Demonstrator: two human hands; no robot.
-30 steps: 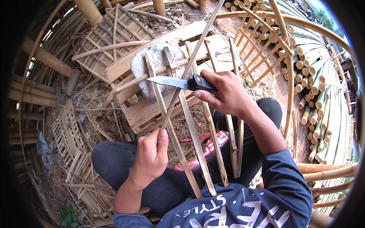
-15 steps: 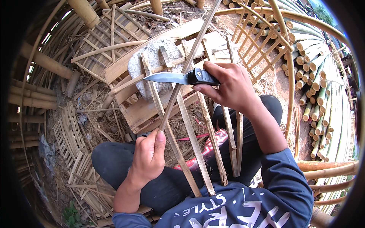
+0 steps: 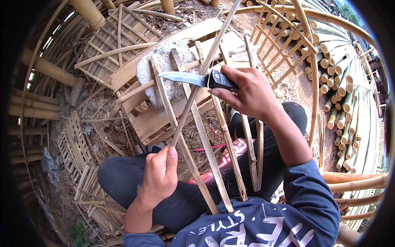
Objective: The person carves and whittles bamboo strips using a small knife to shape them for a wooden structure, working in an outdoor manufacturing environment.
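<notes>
Between my hands a long thin bamboo strip (image 3: 217, 44) slants up and to the right. My left hand (image 3: 159, 175) is closed around its lower end, thumb along the top. In my right hand (image 3: 255, 90) is a folding knife (image 3: 181, 78) with a black handle, its blade pointing left and crossing the strip. A thin pale curl shows where blade and handle meet. Beneath, several bamboo slats (image 3: 205, 136) rest on my lap and fan out over a crosspiece (image 3: 135, 92).
A grey stone block (image 3: 146, 68) sits on wooden planks (image 3: 197, 31) ahead. Slatted bamboo panels (image 3: 117, 39) lie at the far left and left. Stacked bamboo poles (image 3: 345, 99) fill the right, behind a bamboo lattice (image 3: 279, 53). Straw and offcuts litter the ground.
The left hand has shifted slightly down the strip's end. The knife stays almost in place across the strip, its blade tilted a little, and a thin curl now shows beside it.
</notes>
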